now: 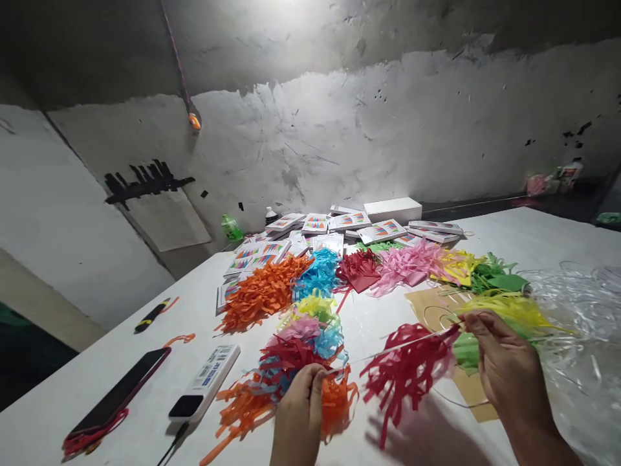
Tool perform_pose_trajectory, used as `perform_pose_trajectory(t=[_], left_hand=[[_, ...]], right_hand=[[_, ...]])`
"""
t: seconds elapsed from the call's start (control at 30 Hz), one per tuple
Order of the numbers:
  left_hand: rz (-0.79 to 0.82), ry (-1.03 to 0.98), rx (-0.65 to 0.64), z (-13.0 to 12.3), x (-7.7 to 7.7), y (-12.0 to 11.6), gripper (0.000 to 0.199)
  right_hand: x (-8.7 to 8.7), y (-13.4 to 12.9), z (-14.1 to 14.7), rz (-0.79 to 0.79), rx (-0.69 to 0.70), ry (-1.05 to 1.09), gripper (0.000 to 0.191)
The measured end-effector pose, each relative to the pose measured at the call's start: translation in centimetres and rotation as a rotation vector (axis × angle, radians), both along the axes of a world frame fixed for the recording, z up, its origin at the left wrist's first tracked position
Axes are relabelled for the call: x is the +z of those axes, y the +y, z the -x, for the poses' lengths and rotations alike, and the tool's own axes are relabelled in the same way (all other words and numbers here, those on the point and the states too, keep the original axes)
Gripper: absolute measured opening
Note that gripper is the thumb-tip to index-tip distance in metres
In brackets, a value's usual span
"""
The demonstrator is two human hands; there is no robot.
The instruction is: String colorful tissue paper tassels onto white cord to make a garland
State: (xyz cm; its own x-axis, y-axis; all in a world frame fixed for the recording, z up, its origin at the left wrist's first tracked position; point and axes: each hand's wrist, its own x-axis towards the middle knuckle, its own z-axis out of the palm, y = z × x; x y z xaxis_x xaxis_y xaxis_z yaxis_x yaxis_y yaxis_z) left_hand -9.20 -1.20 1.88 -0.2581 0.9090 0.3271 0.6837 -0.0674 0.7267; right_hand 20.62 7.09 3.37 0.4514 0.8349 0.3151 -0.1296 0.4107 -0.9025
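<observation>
A thin white string (376, 356) runs taut between my two hands. My left hand (299, 411) pinches it at one end, in front of a heap of mixed tissue tassels (295, 349) in orange, red, blue, pink and yellow. On the right, my right hand (504, 369) is closed at the top of a red tissue tassel (412, 362), which hangs with its strips fanned out above the table. Some string curls around behind that hand. Yellow and green tissue fringe (514, 310) lies just beyond it on a brown paper sheet (473, 391).
Fringe piles, including orange (264, 291) and pink (410, 262), line the white table (179, 304). Behind them are printed packs (349, 221) and a white box (392, 210). A phone (119, 391), a power bank (206, 382) and a cutter (152, 315) lie left; clear plastic (582, 336) right.
</observation>
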Motion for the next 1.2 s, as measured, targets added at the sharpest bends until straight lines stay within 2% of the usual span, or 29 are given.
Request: perform_pose_trajectory(t=[0.1, 0.2, 0.27, 0.4, 0.47, 0.53, 0.67, 0.73, 0.83, 0.93, 1.07, 1.2], left_hand=[[-0.085, 0.155, 0.082, 0.0, -0.1, 0.8, 0.027], [-0.234, 0.125, 0.092, -2.6, 0.6, 1.0, 0.034], [-0.246, -0.006, -0.032, -5.2, 1.4, 0.9, 0.036], [-0.126, -0.199, -0.384, -9.5, 3.0, 1.3, 0.027], [-0.088, -0.253, -0.425, -10.4, 3.3, 1.9, 0.019], [-0.067, -0.346, -0.386, -10.4, 3.1, 2.4, 0.017], [0.011, -0.639, -0.322, -9.6, 2.2, 2.9, 0.016], [0.038, -0.724, -0.319, -9.4, 1.9, 2.8, 0.018], [0.023, -0.802, -0.311, -9.3, 1.7, 2.7, 0.02], [0.006, -1.01, -0.241, -8.9, 1.9, 2.8, 0.025], [-0.072, -1.214, -0.13, -6.7, 2.8, 3.3, 0.037], [-0.212, -1.335, 0.018, -2.9, 4.2, 3.6, 0.047]], right_hand=[[1.0, -0.3, -0.2, -0.039, 0.071, -0.15, 0.017], [1.8, -1.4, 1.0, -0.079, 0.197, -0.324, 0.018], [2.1, -2.1, 2.2, -0.106, 0.28, -0.407, 0.019], [1.9, -3.0, 4.1, -0.148, 0.406, -0.505, 0.018], [1.4, -3.2, 4.3, -0.159, 0.422, -0.527, 0.016], [0.8, -3.4, 4.3, -0.165, 0.408, -0.54, 0.012], [-0.7, -3.5, 4.5, -0.177, 0.386, -0.62, 0.017], [-1.4, -3.6, 5.1, -0.198, 0.375, -0.695, 0.01], [-2.1, -3.7, 5.9, -0.254, 0.332, -0.792, 0.013], [-2.3, -3.6, 5.6, -0.309, 0.281, -0.893, 0.017], [-2.3, -2.3, 3.0, -0.356, 0.212, -1.058, 0.014], [-2.7, 0.5, -1.7, -0.4, 0.097, -1.212, 0.014]])
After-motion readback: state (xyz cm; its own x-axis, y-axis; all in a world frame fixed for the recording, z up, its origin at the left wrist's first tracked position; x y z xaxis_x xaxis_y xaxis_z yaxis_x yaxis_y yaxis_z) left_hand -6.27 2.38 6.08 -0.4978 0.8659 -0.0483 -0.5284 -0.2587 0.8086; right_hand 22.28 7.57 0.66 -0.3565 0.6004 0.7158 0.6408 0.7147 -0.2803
